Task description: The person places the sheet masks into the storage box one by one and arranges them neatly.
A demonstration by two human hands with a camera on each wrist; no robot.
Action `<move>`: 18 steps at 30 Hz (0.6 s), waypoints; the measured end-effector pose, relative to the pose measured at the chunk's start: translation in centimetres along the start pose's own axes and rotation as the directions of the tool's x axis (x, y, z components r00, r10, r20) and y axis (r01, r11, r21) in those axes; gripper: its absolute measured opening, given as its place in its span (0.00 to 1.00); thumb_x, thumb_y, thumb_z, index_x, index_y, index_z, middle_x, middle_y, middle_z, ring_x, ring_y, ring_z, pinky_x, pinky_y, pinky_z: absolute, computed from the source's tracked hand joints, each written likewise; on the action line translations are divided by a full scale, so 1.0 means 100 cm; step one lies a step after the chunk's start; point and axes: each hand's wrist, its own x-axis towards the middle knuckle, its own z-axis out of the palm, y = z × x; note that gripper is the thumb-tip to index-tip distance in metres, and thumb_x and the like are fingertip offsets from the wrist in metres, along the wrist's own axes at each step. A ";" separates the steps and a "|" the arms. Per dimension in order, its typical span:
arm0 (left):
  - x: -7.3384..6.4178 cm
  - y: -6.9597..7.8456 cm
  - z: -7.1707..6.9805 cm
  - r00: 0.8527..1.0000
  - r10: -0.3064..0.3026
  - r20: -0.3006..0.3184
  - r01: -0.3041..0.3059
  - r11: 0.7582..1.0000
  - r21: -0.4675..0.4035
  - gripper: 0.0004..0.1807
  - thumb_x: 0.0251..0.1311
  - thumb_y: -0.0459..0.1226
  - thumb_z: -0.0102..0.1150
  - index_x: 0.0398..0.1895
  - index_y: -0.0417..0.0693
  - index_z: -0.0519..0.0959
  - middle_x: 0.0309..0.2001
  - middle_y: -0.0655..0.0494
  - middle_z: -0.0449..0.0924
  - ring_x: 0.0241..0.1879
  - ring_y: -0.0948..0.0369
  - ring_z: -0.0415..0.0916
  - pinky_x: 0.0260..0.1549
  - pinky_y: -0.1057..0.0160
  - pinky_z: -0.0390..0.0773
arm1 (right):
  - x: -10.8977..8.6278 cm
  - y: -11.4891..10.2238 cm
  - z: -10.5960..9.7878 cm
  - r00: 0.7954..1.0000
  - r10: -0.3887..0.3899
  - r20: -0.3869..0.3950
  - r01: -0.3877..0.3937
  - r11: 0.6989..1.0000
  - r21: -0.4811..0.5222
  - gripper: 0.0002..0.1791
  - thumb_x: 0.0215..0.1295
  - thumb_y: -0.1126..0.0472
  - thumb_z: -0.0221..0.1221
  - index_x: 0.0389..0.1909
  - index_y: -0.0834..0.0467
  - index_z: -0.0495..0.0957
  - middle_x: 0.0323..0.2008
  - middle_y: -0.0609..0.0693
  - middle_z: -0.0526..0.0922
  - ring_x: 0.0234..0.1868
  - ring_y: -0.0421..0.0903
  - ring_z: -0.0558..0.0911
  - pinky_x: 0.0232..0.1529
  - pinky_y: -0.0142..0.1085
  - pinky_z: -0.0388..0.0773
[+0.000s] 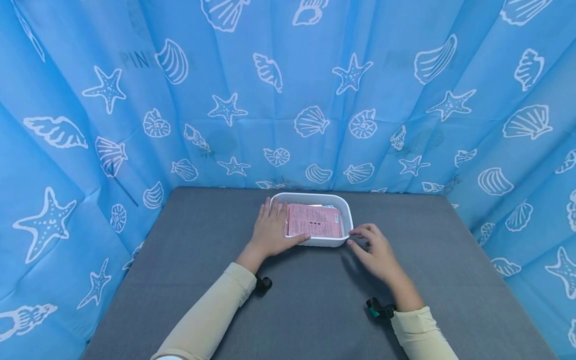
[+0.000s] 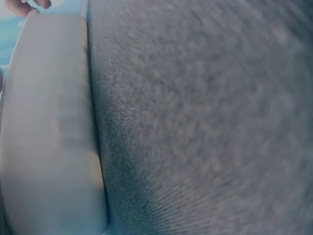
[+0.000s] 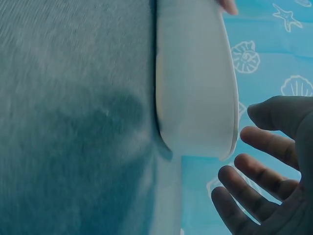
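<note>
A white rectangular tub (image 1: 321, 242) with rounded corners stands on the grey table. Inside it lies a pink printed packet (image 1: 315, 220), with the edge of something whitish-blue showing behind. My left hand (image 1: 271, 233) is laid flat over the tub's left end, fingers straight and spread, thumb along the front rim; it covers part of the packet. By the right front corner is my right hand (image 1: 374, 252), its fingers loosely bent and holding nothing. In the right wrist view the thumb and fingers of this right hand (image 3: 269, 176) are spread beside the tub's end (image 3: 195, 88).
Grey cloth (image 1: 202, 225) covers the tabletop. A blue curtain (image 1: 279, 100) with white shells and starfish hangs behind the table and along both sides. Dark wrist cameras (image 1: 380, 309) sit at both cuffs, low over the cloth.
</note>
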 end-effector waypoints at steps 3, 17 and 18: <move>0.000 -0.002 0.001 1.000 0.005 0.000 -0.005 1.000 -0.018 0.68 0.58 0.81 0.46 0.87 0.44 0.48 0.88 0.43 0.39 0.87 0.44 0.29 0.85 0.44 0.38 | -0.001 0.000 -0.002 1.000 -0.018 0.001 0.018 0.998 -0.052 0.15 0.74 0.60 0.66 0.56 0.62 0.84 0.58 0.58 0.79 0.58 0.59 0.82 0.55 0.59 0.83; -0.014 -0.017 -0.009 0.992 0.048 -0.117 -0.071 0.976 -0.207 0.58 0.61 0.73 0.59 0.85 0.49 0.58 0.87 0.46 0.46 0.86 0.46 0.47 0.82 0.42 0.52 | -0.007 0.003 -0.021 0.998 -0.027 0.052 0.045 0.918 -0.394 0.38 0.73 0.37 0.62 0.74 0.58 0.74 0.77 0.68 0.67 0.76 0.71 0.67 0.70 0.74 0.64; -0.016 -0.018 -0.010 0.992 0.045 -0.121 -0.068 0.979 -0.194 0.59 0.61 0.74 0.59 0.85 0.49 0.57 0.87 0.45 0.48 0.86 0.45 0.48 0.82 0.40 0.53 | -0.007 0.004 -0.023 0.998 -0.018 0.056 0.039 0.914 -0.403 0.40 0.73 0.35 0.61 0.75 0.58 0.72 0.78 0.68 0.65 0.77 0.71 0.66 0.71 0.74 0.63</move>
